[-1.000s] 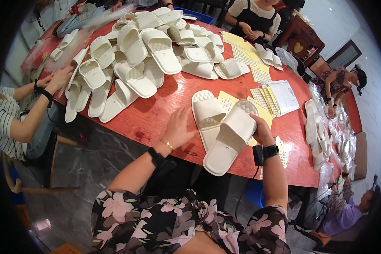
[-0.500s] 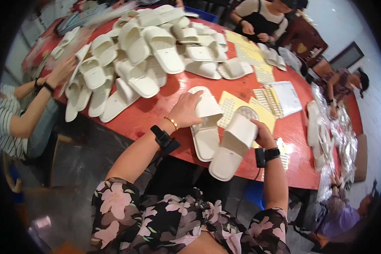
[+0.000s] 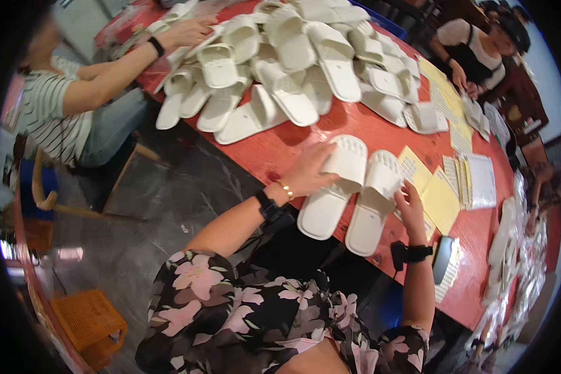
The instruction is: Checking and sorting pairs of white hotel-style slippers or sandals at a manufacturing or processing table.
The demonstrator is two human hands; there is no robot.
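Note:
Two white open-toed slippers lie side by side at the near edge of the red table, heels toward me and jutting over the edge. My left hand (image 3: 313, 169) grips the left slipper (image 3: 321, 214) by the side of its strap, thumb and fingers apart across it. At the outer side of the right slipper (image 3: 364, 228), my right hand (image 3: 411, 210) has its curled fingers against the strap's edge. Beyond them rises a large heap of white slippers (image 3: 290, 40), several stacked loosely over one another.
Yellow label sheets (image 3: 441, 202) and a clear packet (image 3: 480, 181) lie to the right. A dark oblong object (image 3: 442, 260) rests near the right edge. Plastic-wrapped slippers (image 3: 503, 240) line the far right. One co-worker (image 3: 81, 93) reaches in from the left; another (image 3: 470, 59) is across the table.
The right slipper has been turned and brought level beside the left one, both now lined up. My right hand has loosened along its side. The view has swung left.

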